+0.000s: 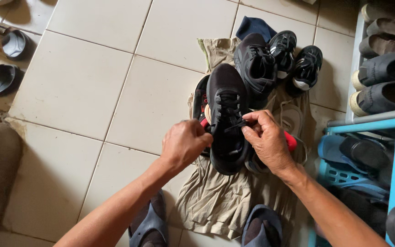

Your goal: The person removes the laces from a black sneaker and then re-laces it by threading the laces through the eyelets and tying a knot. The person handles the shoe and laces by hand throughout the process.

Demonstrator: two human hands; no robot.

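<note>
Soft daylight, sharp focus, shadowed edges.

head view — worn high, aimed steeply down at the tiled floor (92, 87) | black sneaker (227, 119) framed close, just right of centre | blue shoe rack (389, 126) cut off at right edge — no second view

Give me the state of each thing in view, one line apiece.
Black sneaker: upright on the cloth, laces being handled.
Left hand: closed at the sneaker's side.
Right hand: pinching the laces.
Tan cloth: spread, wrinkled, on the floor tiles.
Second black sneaker: upright, laced, untouched.
Small black pair: side by side, leaning against the pile.
Shoe rack: holding shoes on its shelves.
</note>
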